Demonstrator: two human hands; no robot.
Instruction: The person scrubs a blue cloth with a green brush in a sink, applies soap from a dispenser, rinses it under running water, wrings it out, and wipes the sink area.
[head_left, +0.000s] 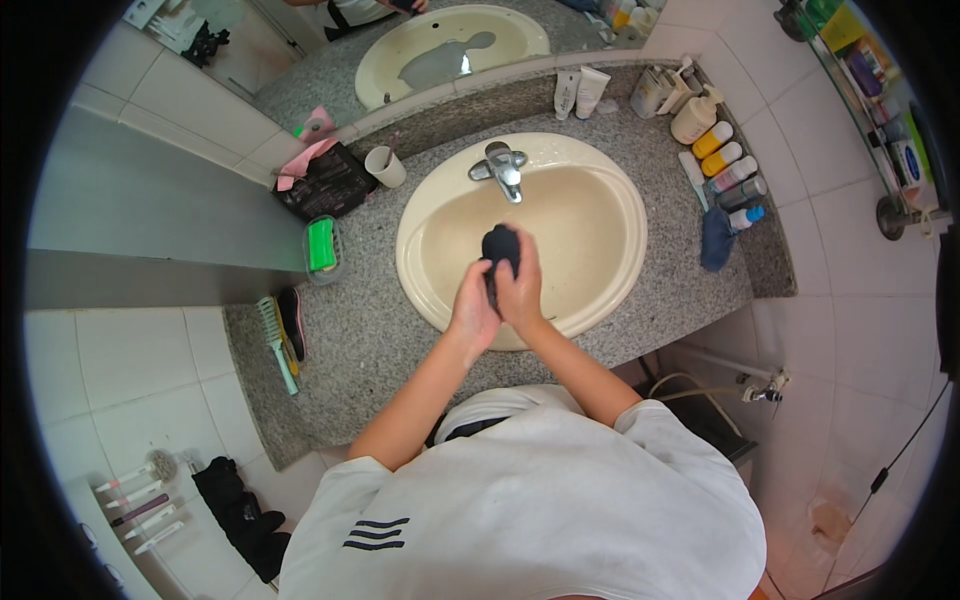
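Note:
My left hand (475, 304) and my right hand (523, 281) are pressed together over the front part of a cream oval washbasin (634, 225). Between them they hold a bunched dark cloth item (500, 246), perhaps a sock; its folds hide its shape. Behind my hands stands a chrome faucet (502, 169), and no running water can be made out. On the counter to the right lies a dark blue cloth item (718, 241). A green bar of soap (322, 244) rests in a clear dish at the left.
The grey granite counter (367, 315) surrounds the basin. A white cup (385, 166) with a toothbrush and a black bag (326, 180) stand at the back left. Combs and a mint hairbrush (277, 345) lie at the left edge. Several bottles (724, 161) line the right side, below a glass shelf (855, 105).

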